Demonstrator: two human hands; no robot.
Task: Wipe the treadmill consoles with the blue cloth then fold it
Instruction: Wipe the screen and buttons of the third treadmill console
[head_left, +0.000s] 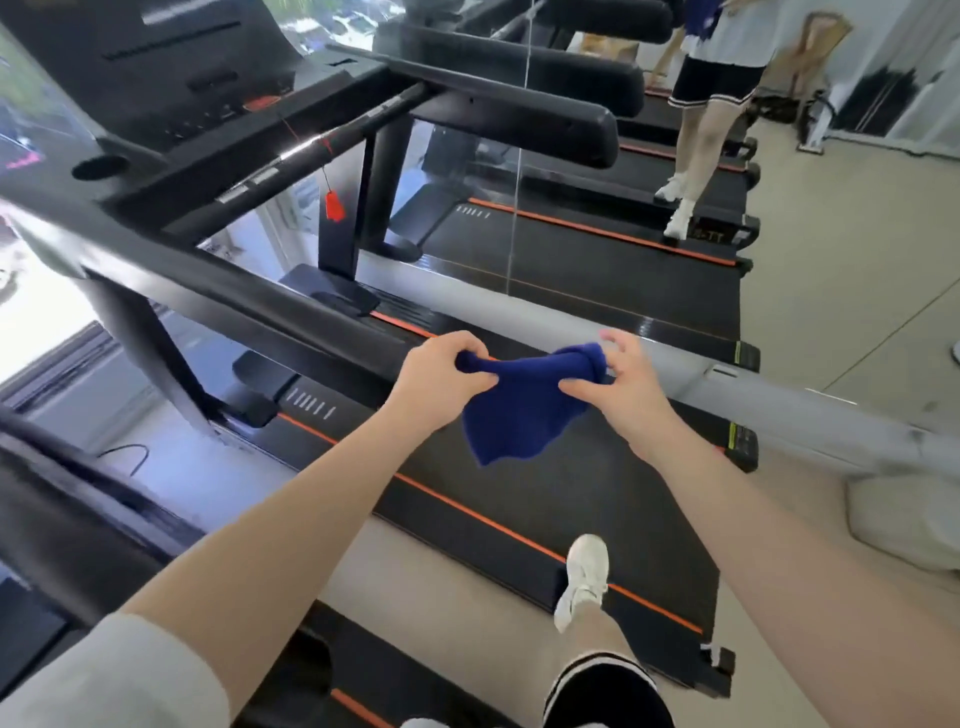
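The blue cloth (524, 405) hangs in the air between my two hands, bunched along its top edge and drooping to a point below. My left hand (441, 374) pinches its left corner. My right hand (628, 384) grips the folded right end, thumb under and fingers spread above. Both hands are over a treadmill belt (519, 499) with orange side lines. A black treadmill console (171, 78) with a dark screen and a cup hole stands at the upper left, well beyond my hands.
A black handrail (249, 306) runs diagonally just beyond my left hand. A grey bar (779, 395) passes behind my right hand. A red safety tag (335, 205) hangs from the console. My white shoe (584, 577) is on the belt. A mirror shows a standing person (711, 98).
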